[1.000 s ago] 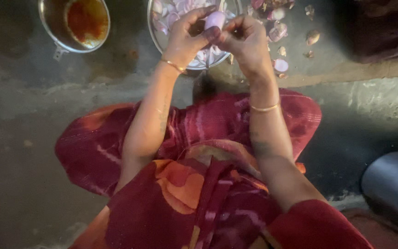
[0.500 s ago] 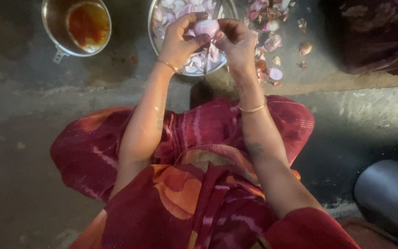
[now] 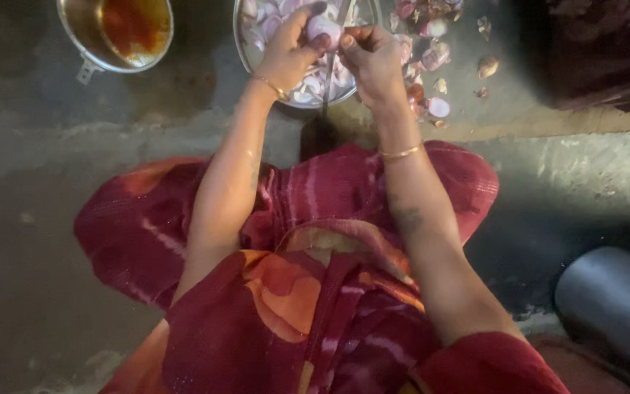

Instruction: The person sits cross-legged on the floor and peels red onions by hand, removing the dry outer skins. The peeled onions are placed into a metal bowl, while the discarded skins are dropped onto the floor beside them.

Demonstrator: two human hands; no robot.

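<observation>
At top centre of the frame, a peeled onion [image 3: 324, 29] is gripped in the left hand [image 3: 289, 55] against an upright blade [image 3: 329, 69], right hand [image 3: 373, 62] fingers pinching it too. A fingertip cut is judged possible if the slick onion slips; pieces could miss the steel bowl [image 3: 257, 62].

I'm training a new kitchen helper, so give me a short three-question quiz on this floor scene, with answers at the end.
1. True or false: both hands are on the same peeled onion over the metal bowl.
2. Multiple choice: the metal pot with reddish liquid lies on which side of the bowl? A) the person's left B) the person's right C) behind the person
3. What lies scattered on the floor to the right of the bowl?

Key
1. True: the left hand and right hand meet on the onion above the bowl.
2. A: the pot is to the left.
3. Onion skins and pieces.
</observation>
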